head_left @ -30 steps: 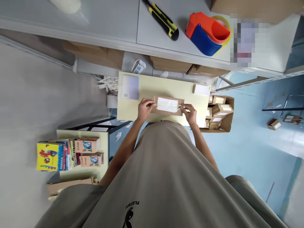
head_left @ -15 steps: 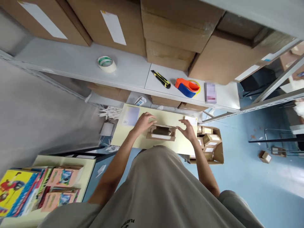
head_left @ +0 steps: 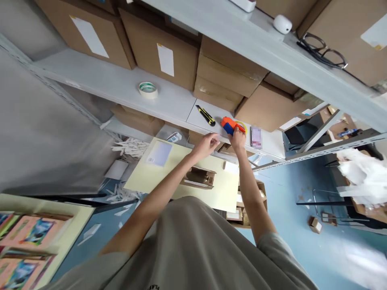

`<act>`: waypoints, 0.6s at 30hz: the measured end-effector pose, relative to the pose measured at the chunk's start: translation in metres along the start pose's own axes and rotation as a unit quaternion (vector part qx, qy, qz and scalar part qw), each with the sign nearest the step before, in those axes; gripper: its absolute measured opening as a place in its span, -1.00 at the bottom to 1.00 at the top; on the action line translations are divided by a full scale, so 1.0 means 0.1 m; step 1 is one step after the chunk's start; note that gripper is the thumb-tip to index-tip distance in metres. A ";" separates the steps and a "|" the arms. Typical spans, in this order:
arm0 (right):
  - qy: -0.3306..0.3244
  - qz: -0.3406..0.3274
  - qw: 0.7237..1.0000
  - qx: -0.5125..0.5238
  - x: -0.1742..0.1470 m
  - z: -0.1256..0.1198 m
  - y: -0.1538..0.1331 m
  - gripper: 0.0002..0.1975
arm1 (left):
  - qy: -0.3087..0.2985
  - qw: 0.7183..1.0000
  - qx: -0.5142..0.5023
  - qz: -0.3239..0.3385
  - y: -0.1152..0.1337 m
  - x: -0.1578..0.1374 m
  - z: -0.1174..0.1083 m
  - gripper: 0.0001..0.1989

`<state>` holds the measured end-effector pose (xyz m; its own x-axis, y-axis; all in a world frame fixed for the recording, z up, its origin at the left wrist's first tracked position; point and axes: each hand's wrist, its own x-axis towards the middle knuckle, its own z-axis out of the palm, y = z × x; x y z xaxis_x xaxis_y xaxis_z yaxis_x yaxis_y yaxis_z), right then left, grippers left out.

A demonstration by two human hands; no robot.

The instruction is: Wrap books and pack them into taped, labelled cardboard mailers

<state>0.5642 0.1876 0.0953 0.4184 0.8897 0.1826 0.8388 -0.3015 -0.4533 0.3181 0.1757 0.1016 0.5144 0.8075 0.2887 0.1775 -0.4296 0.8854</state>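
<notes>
My right hand [head_left: 238, 140] is closed on an orange and blue tape dispenser [head_left: 228, 123], which rests on the grey shelf near its front edge. A yellow tape roll shows at the dispenser's side. In front of the same edge, my left hand [head_left: 207, 146] holds nothing, its fingers loosely curved and partly apart. A small open cardboard box [head_left: 197, 185] lies below on the pale yellow table [head_left: 222, 195], with a dark rolled object inside. A yellow and black utility knife [head_left: 206, 116] lies left of the dispenser.
On the shelf [head_left: 102, 76] are a white tape roll [head_left: 148, 90], a purple packet [head_left: 256, 137] and large cartons [head_left: 157, 44]. Glasses [head_left: 325, 50] rest on the upper shelf. A carton of small boxes [head_left: 262, 193] stands right of the table. Paper strips [head_left: 131, 148] lie at left.
Both hands have left the small box and moved up to the shelf. My right hand has taken hold of the tape dispenser. The view has shifted, bringing the upper shelf into sight.
</notes>
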 end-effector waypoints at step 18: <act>-0.196 0.136 0.869 0.433 -2.64 0.44 -0.82 -0.37 | 0.086 0.959 -0.192 -0.191 -0.33 -2.11 -0.18 -0.53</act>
<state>0.3695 -0.0076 0.0458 0.2676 0.9255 -0.2680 0.0795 -0.2984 -0.9511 0.1888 0.0261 0.0178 0.3211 0.9453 -0.0570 -0.0144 0.0651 0.9978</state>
